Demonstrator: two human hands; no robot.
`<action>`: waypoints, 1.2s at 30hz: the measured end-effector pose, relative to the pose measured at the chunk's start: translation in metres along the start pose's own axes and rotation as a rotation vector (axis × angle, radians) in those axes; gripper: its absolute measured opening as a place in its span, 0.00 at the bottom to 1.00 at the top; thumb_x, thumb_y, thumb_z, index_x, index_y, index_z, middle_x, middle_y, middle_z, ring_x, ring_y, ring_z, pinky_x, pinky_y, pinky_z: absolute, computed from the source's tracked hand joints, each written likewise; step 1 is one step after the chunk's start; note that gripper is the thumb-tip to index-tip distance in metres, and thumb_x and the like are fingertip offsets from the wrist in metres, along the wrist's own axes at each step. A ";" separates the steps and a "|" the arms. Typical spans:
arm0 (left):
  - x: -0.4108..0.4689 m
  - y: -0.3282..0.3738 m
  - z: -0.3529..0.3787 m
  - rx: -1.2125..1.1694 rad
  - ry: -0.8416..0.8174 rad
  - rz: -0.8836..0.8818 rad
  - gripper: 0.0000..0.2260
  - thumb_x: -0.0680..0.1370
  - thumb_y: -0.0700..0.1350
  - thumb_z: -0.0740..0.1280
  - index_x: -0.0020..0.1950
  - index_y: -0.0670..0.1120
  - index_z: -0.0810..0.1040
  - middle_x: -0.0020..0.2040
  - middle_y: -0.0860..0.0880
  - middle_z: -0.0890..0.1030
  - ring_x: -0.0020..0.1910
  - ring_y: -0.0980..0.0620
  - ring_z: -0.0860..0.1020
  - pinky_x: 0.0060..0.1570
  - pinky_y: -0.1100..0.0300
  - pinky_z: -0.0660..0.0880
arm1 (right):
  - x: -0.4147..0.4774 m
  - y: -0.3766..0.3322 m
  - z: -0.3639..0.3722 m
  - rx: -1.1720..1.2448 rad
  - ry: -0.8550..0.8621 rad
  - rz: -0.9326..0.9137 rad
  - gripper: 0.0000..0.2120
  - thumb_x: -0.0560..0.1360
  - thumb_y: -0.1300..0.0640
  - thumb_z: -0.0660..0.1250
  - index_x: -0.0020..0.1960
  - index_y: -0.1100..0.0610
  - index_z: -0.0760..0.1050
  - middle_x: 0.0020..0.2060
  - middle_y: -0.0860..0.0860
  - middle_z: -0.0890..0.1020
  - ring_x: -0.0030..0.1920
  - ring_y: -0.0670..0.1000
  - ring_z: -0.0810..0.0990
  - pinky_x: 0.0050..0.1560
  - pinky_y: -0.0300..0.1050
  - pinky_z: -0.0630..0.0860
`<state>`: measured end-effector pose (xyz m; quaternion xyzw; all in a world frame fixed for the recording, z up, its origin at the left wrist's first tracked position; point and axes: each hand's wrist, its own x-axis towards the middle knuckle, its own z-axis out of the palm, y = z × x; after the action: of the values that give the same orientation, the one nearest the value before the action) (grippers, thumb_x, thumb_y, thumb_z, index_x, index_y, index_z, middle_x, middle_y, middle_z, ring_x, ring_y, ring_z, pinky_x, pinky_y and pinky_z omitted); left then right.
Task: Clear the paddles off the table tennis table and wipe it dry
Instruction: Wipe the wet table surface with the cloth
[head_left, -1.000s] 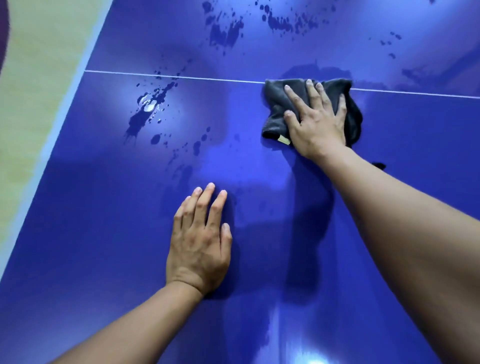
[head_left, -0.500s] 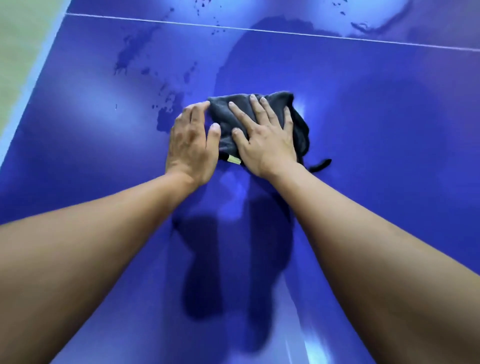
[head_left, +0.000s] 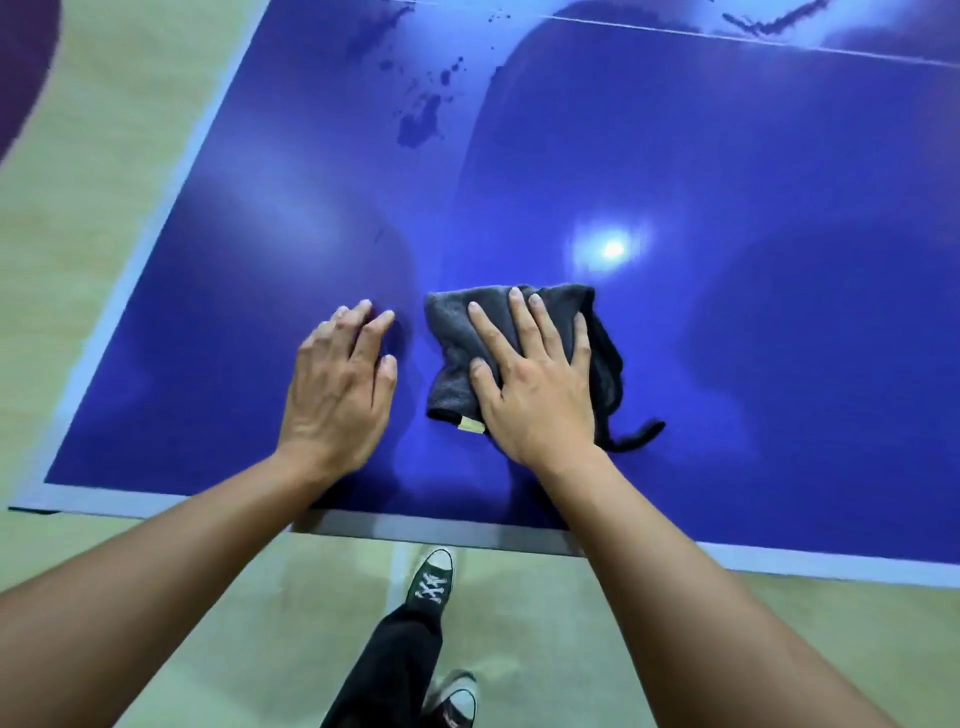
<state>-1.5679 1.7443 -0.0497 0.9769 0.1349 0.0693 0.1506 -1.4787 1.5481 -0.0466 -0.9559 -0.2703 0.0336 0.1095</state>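
While no paddles show on the visible part of the table tennis table (head_left: 727, 171), the clearing step looks done, though the far end lies out of view. Wiping is the step in hand. The right hand (head_left: 535, 389) lies flat with straight, spread fingers pressing a dark grey cloth (head_left: 452, 338) onto the blue top, near the edge closest to the person; it grips nothing. The left hand (head_left: 337, 395) rests palm-down on the bare surface just beside the cloth, apart from it, its fingers relaxed and holding nothing. Around both hands the top looks glossy and free of drops, so this near strip seems dry. Work is left farther up: 1 cluster of dark water splashes (head_left: 421, 124) sits well beyond the cloth, and wet streaks (head_left: 763, 21) show just past the white line (head_left: 779, 45) at the top right. By my judgement, the job is perhaps half finished.
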 end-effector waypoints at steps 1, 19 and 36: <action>-0.018 0.001 -0.002 0.014 -0.003 0.001 0.24 0.83 0.51 0.52 0.74 0.42 0.71 0.75 0.39 0.70 0.73 0.36 0.68 0.73 0.41 0.64 | -0.022 -0.006 0.001 0.002 0.014 -0.003 0.28 0.82 0.40 0.47 0.82 0.38 0.54 0.83 0.51 0.53 0.83 0.50 0.47 0.79 0.66 0.41; -0.078 -0.005 -0.018 0.008 -0.008 -0.065 0.23 0.83 0.52 0.51 0.72 0.46 0.74 0.73 0.43 0.72 0.72 0.41 0.70 0.71 0.45 0.66 | -0.047 -0.042 0.013 0.013 0.038 0.074 0.28 0.82 0.39 0.46 0.82 0.36 0.51 0.83 0.49 0.52 0.83 0.49 0.44 0.79 0.66 0.40; 0.143 -0.063 -0.010 0.054 0.022 0.045 0.23 0.81 0.50 0.52 0.71 0.42 0.74 0.71 0.41 0.72 0.70 0.38 0.71 0.71 0.45 0.66 | 0.208 -0.014 0.002 -0.010 0.017 0.192 0.27 0.83 0.40 0.46 0.82 0.35 0.48 0.84 0.48 0.49 0.82 0.47 0.43 0.79 0.64 0.37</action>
<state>-1.4488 1.8459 -0.0461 0.9826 0.1164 0.0796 0.1209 -1.3086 1.6695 -0.0465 -0.9782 -0.1766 0.0343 0.1034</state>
